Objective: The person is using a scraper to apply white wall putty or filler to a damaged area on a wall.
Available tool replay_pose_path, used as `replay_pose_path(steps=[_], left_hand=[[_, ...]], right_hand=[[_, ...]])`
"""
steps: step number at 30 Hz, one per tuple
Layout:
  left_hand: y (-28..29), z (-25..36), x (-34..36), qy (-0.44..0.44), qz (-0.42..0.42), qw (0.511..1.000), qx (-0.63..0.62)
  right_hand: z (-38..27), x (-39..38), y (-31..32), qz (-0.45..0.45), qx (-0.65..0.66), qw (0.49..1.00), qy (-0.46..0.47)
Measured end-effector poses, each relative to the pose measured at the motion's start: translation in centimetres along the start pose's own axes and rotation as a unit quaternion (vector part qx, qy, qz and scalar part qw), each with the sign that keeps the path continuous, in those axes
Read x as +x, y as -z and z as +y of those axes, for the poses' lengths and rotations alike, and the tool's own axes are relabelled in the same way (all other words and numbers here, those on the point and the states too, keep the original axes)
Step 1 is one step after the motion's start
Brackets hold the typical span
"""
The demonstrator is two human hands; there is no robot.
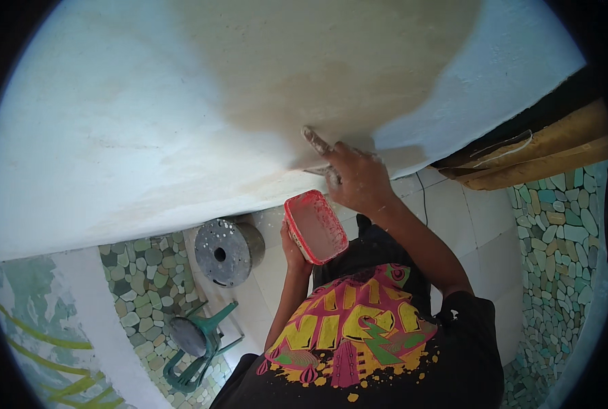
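My left hand (294, 249) grips a red-rimmed rectangular tub (345, 240) from its left side. Inside the tub lies a pale, greyish-pink paste (315, 228), with smears up the walls. Higher and to the right, my right hand (362, 176) is close to the white wall (161, 150). Its index finger is stretched out and coated with pale paste, while the other fingers are curled. From that hand a thin flat scraper blade (314, 171) sticks out toward the wall, seen nearly edge-on; its handle is hidden by my fingers.
A round grey paint-spattered drum (223, 253) with a hole in its top stands below the wall, left of the tub. Farther left is a green plastic chair (212, 320) with a dark round thing on it. Brown boards (542, 150) jut in at the right, near a dark cord (423, 194).
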State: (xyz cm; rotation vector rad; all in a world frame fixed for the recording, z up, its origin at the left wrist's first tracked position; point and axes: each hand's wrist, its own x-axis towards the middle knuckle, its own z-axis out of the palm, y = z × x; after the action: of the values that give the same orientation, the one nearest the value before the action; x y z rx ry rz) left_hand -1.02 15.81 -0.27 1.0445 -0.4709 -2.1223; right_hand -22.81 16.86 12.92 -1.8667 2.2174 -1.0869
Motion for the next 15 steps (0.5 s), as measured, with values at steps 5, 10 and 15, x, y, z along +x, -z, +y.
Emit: replay_pose_path(steps=[5,10,15], left_hand=[[0.7,-0.1,-0.5,-0.014,0.006,1.0,-0.006],[0.5,-0.2,-0.7,-0.014,-0.006,1.0,-0.004],[0.3,-0.4,-0.6,-0.009,-0.011,1.0,0.002]], right_hand=[[0.9,1.1,2.6,0.051,-0.013,0.999,0.016],[1.2,0.2,0.5,0.071,0.025,0.997,0.0],[-0.6,-0.4,-1.9,-0.009,-0.008,0.998,0.065]])
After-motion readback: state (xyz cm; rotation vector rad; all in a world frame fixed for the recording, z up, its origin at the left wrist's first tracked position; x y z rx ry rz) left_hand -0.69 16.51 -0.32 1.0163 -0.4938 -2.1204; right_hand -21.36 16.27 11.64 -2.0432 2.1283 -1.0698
